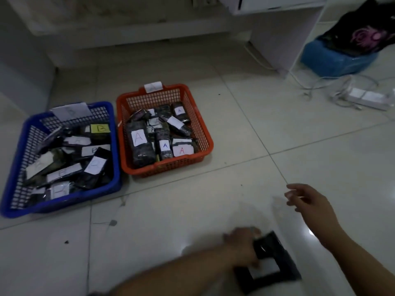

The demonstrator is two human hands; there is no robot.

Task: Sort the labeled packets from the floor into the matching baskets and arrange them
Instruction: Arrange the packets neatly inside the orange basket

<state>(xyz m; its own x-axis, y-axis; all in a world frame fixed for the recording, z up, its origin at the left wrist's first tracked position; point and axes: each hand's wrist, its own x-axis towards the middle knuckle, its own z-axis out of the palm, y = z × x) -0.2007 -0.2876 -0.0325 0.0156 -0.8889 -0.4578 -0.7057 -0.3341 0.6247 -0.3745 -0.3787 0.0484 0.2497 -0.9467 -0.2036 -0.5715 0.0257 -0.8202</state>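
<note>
A person's left hand (242, 245) grips a dark packet (269, 262) lying on the tiled floor (235, 184) at the near edge, the right hand (310, 202) hovering loose-fingered and empty beyond it, well short of the orange basket (164, 130) and blue basket (62, 159).

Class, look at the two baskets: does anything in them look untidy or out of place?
Yes. Packets in the blue basket lie jumbled, tilted and overlapping at many angles. In the orange basket, one packet lies slanted across the others.
</note>
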